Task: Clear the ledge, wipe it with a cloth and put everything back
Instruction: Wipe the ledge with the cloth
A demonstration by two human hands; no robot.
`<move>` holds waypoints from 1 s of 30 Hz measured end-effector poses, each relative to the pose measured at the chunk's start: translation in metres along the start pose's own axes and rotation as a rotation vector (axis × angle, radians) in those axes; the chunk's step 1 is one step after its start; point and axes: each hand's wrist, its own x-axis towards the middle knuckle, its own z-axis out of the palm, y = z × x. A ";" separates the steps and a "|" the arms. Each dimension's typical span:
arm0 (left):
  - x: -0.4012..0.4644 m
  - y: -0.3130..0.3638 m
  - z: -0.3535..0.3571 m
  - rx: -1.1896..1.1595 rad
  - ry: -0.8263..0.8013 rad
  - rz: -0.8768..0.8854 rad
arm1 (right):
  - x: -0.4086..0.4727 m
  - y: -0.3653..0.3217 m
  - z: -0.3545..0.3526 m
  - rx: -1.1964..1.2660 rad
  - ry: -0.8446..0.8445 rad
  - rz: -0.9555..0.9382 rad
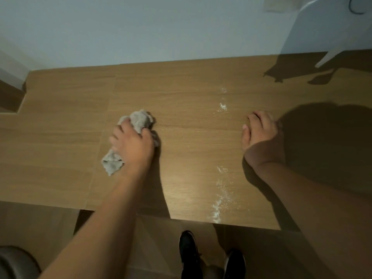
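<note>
A wooden ledge runs across the view below a pale wall. My left hand grips a crumpled grey cloth and presses it onto the ledge left of centre. One end of the cloth sticks out beyond my fingertips and the other end trails below the hand. My right hand rests flat on the ledge at the right, fingers straight. Between the hands a broken line of white dust runs from the front edge toward the wall.
A white object leans over the ledge's far right corner and casts a dark shadow there. A round grey container stands on the floor at the bottom left. My black shoes stand on the floor below the front edge.
</note>
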 end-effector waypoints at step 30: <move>-0.033 0.105 0.041 -0.196 -0.154 0.479 | 0.001 0.001 -0.003 -0.054 -0.019 -0.031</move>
